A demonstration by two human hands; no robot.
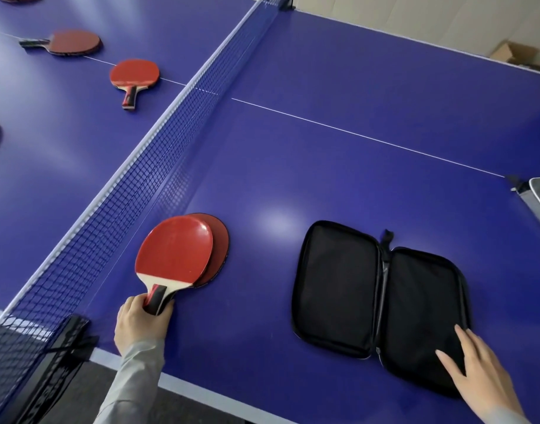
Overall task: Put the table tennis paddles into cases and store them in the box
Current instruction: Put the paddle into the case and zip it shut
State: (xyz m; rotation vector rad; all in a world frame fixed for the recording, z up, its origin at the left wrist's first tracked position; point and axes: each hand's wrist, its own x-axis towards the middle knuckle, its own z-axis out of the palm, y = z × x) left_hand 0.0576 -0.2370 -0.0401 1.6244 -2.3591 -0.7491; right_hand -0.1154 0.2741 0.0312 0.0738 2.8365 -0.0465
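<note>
Red: 2 stacked paddles (pixel 183 252) gripped by left hand (pixel 140 322); right hand (pixel 476 365), fingers flat, on 1 case (pixel 339 286).

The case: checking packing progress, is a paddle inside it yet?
No, the case lies open and bare, with both near paddles beside the net.

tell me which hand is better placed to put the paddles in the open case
Left. The left hand already grips the handles of the two stacked paddles beside the net, so it can carry them over. The right hand lies flat on the open case, steadying it.
</note>
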